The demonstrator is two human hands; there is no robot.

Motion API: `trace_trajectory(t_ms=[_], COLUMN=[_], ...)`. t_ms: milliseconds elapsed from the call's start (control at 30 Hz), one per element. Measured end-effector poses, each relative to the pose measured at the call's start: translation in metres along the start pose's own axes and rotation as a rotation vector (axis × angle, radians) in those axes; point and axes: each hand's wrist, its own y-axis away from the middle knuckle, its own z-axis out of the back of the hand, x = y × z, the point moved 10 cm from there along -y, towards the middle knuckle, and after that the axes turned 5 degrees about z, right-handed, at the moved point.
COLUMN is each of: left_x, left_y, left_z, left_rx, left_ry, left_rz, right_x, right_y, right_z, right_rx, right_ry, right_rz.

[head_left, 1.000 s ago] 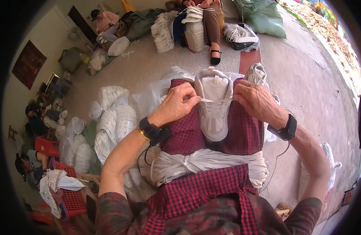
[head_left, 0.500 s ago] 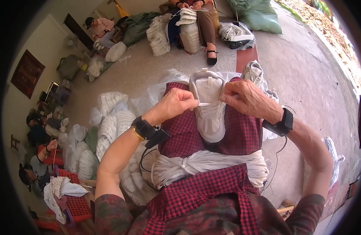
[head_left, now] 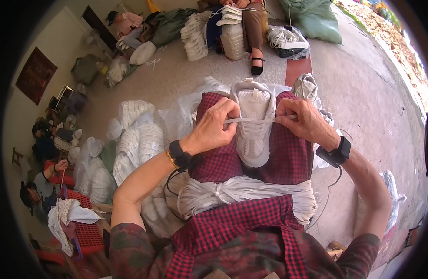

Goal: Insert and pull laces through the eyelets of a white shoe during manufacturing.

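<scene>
A white sneaker [head_left: 254, 145] rests between my thighs, toe toward me and heel away. Its lower eyelets are laced. A flat white shoelace [head_left: 256, 120] stretches across the shoe's throat, one end at each hand. On the left of the shoe, my left hand [head_left: 213, 124] pinches one end between thumb and fingers. Opposite it, my right hand [head_left: 303, 117] pinches the other end beside the collar. Across my lap, over a red-and-black checked apron [head_left: 232, 218], lies a thick bundle of white laces [head_left: 251, 197].
Stacked white shoe parts [head_left: 138, 144] stand on the floor at my left. More sneakers [head_left: 307, 88] sit beyond my right hand. A red basket [head_left: 89, 237] with cloth is at lower left. Ahead, a seated co-worker [head_left: 253, 28] handles white shoe parts near a green sack [head_left: 311, 18].
My hands have drawn apart, and longer lace ends now show beside the shoe. The left hand has turned, its back now facing up more. The view has shifted slightly.
</scene>
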Motion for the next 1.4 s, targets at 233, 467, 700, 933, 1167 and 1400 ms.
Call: trace_trajectory(t_ms=[233,467,700,933,1167,1400], left_x=[-0.006,-0.003,0.020,0.071,0.095,0.057], left_y=[0.005,0.012,0.017,0.038,0.072,0.114], left_z=[0.014,0.009,0.021,0.092,0.234,0.341], left_rx=[-0.019,-0.093,-0.067,-0.135,-0.310,-0.581], left_ry=[-0.223,-0.330,-0.377,-0.455,-0.546,-0.849], left_rz=[-0.270,-0.369,-0.329,-0.149,0.072,-0.024], right_x=[0.037,0.007,0.014,-0.005,-0.025,-0.013], right_y=[0.004,0.006,0.014,0.033,0.092,0.174], right_z=[-0.002,0.002,-0.003,0.022,0.172,0.299], right_rx=[-0.034,-0.008,0.006,0.072,-0.122,-0.365], right_ry=[-0.091,-0.022,0.265,0.513,0.832,1.178], right_rz=[0.053,0.010,0.293,0.307,0.033,-0.203])
